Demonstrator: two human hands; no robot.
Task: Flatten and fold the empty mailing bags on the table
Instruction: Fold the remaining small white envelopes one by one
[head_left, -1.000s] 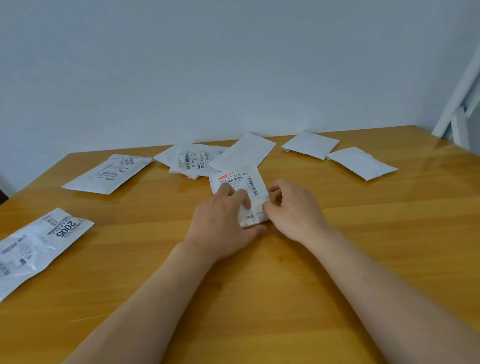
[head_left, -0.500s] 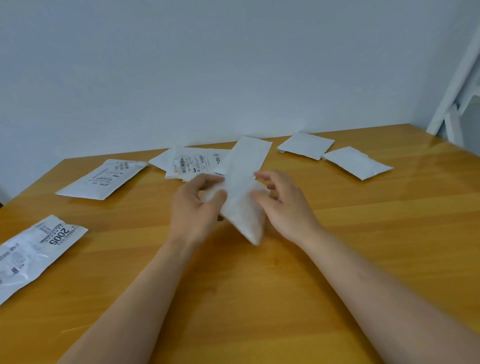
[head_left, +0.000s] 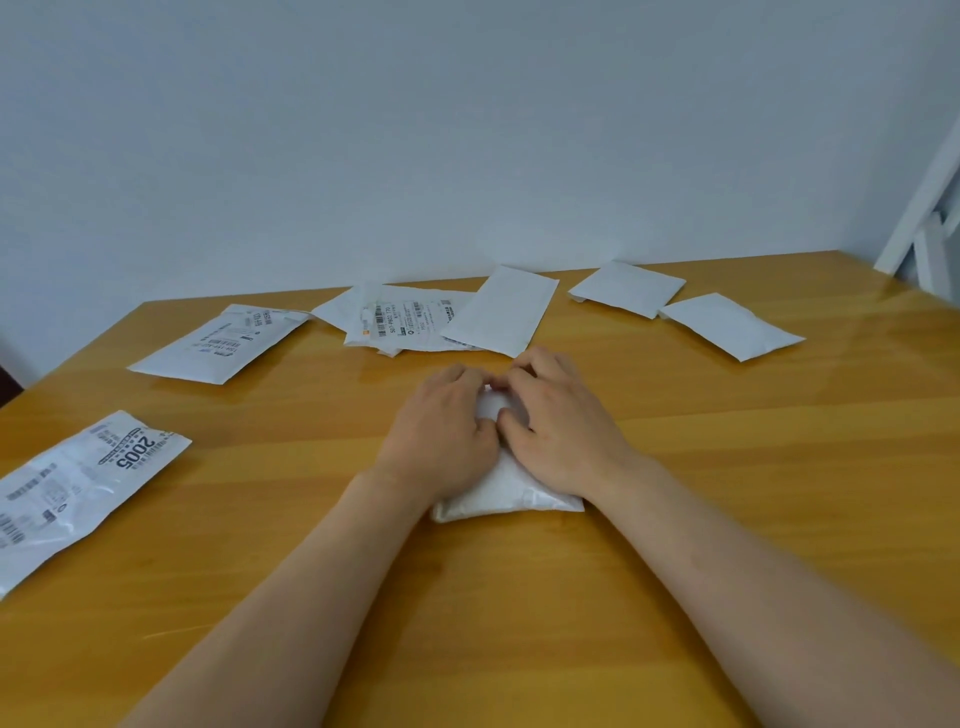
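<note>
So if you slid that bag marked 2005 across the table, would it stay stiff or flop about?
The bag marked 2005 would probably flop: its surface is wrinkled and glossy like thin plastic. It lies nearly flat, so it is likely light, and may glide easily on the shiny table.

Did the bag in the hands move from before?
Yes. The bag was lifted and turned over; it now lies label-down, nearer the person, farther from the pile of bags.

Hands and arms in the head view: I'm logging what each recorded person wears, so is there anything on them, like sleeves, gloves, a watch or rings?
Nothing worn shows. Both forearms are bare from the bottom edge of the picture up to the wrists, with no sleeves in view. The left hand and the right hand have no gloves, and no watch, band or ring can be seen on the wrists or on the fingers that show.
</note>
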